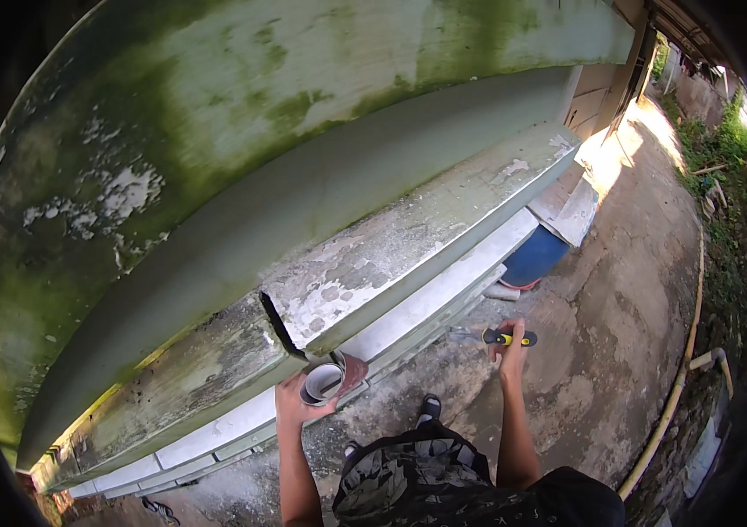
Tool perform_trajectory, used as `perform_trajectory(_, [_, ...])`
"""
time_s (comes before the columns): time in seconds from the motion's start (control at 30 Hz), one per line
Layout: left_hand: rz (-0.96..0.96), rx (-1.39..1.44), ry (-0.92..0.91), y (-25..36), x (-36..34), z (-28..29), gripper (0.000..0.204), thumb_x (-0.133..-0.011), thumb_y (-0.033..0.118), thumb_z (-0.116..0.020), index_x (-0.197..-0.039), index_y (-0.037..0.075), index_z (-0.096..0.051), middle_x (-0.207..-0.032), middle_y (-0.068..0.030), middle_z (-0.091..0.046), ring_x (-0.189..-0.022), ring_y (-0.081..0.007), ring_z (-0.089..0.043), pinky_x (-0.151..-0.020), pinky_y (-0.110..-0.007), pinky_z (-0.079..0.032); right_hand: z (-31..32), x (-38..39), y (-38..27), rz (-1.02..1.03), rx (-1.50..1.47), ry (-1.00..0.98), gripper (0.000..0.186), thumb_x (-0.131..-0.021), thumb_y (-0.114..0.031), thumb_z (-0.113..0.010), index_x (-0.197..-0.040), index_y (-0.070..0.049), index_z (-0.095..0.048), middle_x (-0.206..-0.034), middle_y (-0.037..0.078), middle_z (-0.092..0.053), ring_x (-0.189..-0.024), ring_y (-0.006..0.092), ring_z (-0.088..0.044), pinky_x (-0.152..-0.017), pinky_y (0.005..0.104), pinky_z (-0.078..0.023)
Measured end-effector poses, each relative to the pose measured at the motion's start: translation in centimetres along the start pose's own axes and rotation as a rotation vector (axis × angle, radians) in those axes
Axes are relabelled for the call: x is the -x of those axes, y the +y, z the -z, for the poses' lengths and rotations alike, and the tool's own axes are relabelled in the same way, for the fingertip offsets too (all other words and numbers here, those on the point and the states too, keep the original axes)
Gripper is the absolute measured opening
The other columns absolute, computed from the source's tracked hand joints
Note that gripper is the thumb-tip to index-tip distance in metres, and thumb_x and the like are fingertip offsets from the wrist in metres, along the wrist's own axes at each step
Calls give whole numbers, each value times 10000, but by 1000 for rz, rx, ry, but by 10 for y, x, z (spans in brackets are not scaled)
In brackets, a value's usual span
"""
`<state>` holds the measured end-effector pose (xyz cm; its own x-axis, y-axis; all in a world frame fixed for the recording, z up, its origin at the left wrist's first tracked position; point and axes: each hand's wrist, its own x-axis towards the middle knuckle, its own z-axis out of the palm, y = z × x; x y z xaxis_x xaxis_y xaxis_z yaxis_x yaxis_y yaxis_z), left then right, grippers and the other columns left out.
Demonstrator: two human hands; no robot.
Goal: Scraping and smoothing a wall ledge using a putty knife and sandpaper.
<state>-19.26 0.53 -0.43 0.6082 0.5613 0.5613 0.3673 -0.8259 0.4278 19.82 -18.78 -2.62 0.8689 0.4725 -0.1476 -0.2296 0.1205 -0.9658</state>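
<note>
My left hand [293, 402] is closed around a roll of sandpaper [354, 372], reddish-brown outside and pale inside, with its hollow end facing up. The roll is beside the edge of a weathered ledge [426, 224], close to a dark gap that cuts across it. Out to the right, above the concrete ground, my right hand [511, 351] grips a scraper [523, 338] by its black and yellow handle. Its thin blade points left and is hard to make out against the ground. Above the ledge, the greenish wall [242, 79] shows algae stains and peeling paint.
Pale steps [452, 279] run below the ledge. A blue container [536, 259] stands by their far end, next to a pale board [577, 212]. A yellowish pipe [679, 386] lies along the right side, with plants [725, 162] beyond. Footwear [161, 509] lies at lower left.
</note>
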Motion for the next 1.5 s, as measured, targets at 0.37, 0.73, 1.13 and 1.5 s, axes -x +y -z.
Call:
perform_trajectory(0.37, [402, 368, -313, -37, 25, 49, 686, -659, 337, -877, -1200, -11, -637, -1144, -175, -701, -1082, -284, -666, -986, -409, -499, -70, 122, -101, 410, -23, -132, 179, -933, -122, -645, -893, 53, -634, -999, 127, -597, -700, 197, -635, -618, 291, -510])
perform_trajectory(0.73, [322, 440, -316, -45, 30, 43, 735, -668, 392, -831, -1253, -3, -626, -1221, -188, -685, -1162, -329, -640, -1038, -423, -460, -191, 207, -235, 1349, 411, -84, 79, -730, 4, -754, -780, -2, -694, -770, 82, -652, -665, 182, -632, -636, 282, -510])
perform_trajectory(1.13, [178, 377, -157, -46, 30, 42, 549, -695, 449, -801, -1007, 3, -725, -1048, -227, -724, -1024, -404, -675, -953, -436, -507, -235, 202, -210, 1440, 361, 7, 104, -714, 19, -762, -739, -21, -669, -690, 70, -631, -593, 170, -620, -549, 288, -477])
perform_trajectory(1.5, [237, 375, -206, -44, 32, 42, 558, -694, 478, -812, -969, 0, -729, -969, -230, -727, -944, -417, -678, -863, -459, -522, -233, 202, -199, 1449, 277, -180, 113, -714, 4, -792, -758, -26, -693, -700, 60, -628, -611, 167, -625, -563, 288, -485])
